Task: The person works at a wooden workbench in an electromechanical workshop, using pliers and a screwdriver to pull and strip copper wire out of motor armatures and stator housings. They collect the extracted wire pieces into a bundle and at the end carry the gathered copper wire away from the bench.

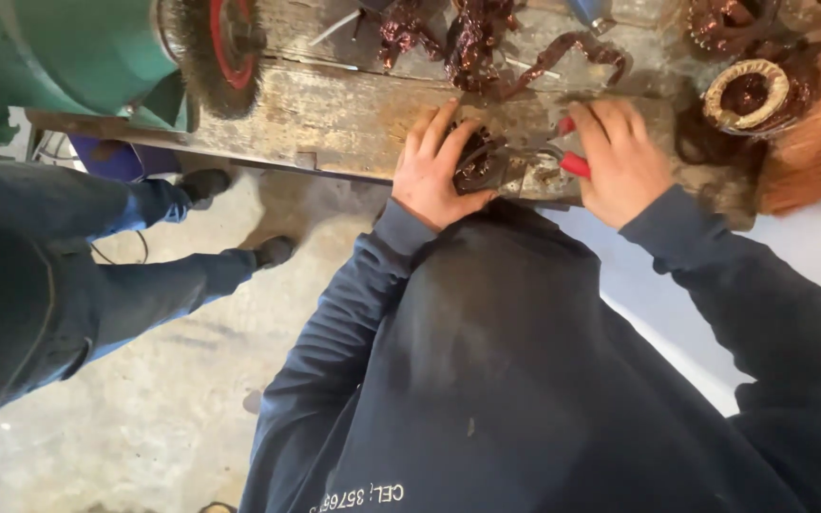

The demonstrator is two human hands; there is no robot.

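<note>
My left hand [434, 163] is clamped over a small round motor part wound with dark reddish copper wire [477, 163] at the near edge of a worn wooden workbench [334, 119]. My right hand [620, 157] grips red-handled pliers [570, 163] whose jaws reach into the wire at that part. Both dark blue sleeves come up from below, and my torso hides the bench's front edge beneath the hands.
Tangles of stripped copper wire [467, 38] lie at the back of the bench. A wound stator ring [748, 95] sits at right beside an orange brush [814, 142]. A green bench grinder with wire wheel [216, 47] stands at left. Another person in jeans [97, 275] stands left on concrete floor.
</note>
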